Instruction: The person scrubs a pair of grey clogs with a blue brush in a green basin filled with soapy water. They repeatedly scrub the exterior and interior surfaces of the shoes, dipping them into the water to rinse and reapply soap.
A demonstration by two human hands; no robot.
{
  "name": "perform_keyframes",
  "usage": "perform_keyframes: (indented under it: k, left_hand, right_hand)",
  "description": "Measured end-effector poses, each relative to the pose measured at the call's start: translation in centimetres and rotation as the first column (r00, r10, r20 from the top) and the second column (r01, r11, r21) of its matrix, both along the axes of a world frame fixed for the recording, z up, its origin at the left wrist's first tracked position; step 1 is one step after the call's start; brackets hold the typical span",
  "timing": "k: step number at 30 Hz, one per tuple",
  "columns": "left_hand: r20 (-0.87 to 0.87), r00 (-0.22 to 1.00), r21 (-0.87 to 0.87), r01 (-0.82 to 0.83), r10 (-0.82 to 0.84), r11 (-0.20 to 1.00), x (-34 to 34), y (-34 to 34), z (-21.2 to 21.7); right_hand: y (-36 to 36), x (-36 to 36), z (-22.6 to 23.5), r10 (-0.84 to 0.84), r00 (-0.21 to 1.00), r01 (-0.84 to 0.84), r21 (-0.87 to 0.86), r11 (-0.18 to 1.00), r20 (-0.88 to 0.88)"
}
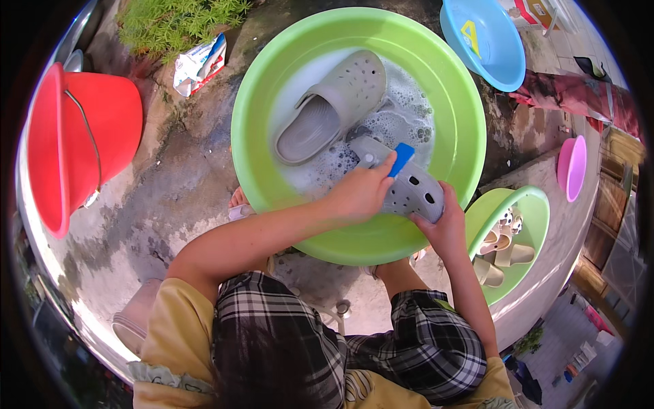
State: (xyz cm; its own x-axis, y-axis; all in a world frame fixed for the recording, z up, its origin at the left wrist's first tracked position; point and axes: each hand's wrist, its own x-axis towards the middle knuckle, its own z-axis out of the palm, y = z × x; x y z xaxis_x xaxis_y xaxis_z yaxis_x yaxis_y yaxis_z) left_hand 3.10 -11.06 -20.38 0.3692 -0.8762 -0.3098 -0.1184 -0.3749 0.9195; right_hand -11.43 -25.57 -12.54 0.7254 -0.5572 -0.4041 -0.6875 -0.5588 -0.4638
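Note:
A large green basin [248, 150] with foamy water [402, 102] stands before my knees. One grey clog [310, 129] lies in the suds with its holed toe pointing to the far right. Over the near side of the basin, a second grey clog [414, 193] is tilted, its toe toward me and to the right. My right hand [441, 219] grips this clog by the toe end. In my left hand [361, 192] is a blue brush [402, 159], held against the clog's upper near the strap. The brush's bristles are hidden.
To the left, a red bucket [102, 123] lies on its side, near a crumpled packet [199, 65] and a green plant [180, 24]. A blue basin [487, 44] sits at the far right. Nearer, a smaller green basin [538, 238] holds several shoes; a pink basin [572, 168] is beyond.

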Motion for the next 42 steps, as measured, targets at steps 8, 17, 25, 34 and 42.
perform_keyframes:
  k: [8,17,25,34,42]
  left_hand:
    - [0.142,0.989,0.088,0.019,-0.032,0.996,1.5,-0.1,-0.9]
    - [0.158,0.987,0.174,-0.013,-0.015,0.985,2.3,-1.8,-1.5]
    - [0.174,0.975,0.135,0.118,-0.140,0.984,1.0,-2.1,0.2]
    - [0.255,0.958,0.051,0.124,-0.133,0.991,0.8,-2.6,-0.8]
    - [0.253,0.957,-0.059,0.161,-0.141,0.985,-1.5,-2.2,1.6]
  right_hand:
    - [-0.2,0.6,-0.3,-0.022,1.000,0.023,-0.021,1.000,0.022]
    - [-1.5,-0.3,-1.3,-0.184,0.980,0.180,0.048,0.982,0.082]
    - [-1.1,0.0,-1.2,-0.180,0.979,0.179,0.026,0.984,0.092]
    - [-0.9,0.0,-1.2,-0.147,0.986,0.148,-0.002,0.989,0.074]
    - [-0.8,-0.2,-1.1,-0.116,0.993,0.116,-0.056,0.992,-0.002]
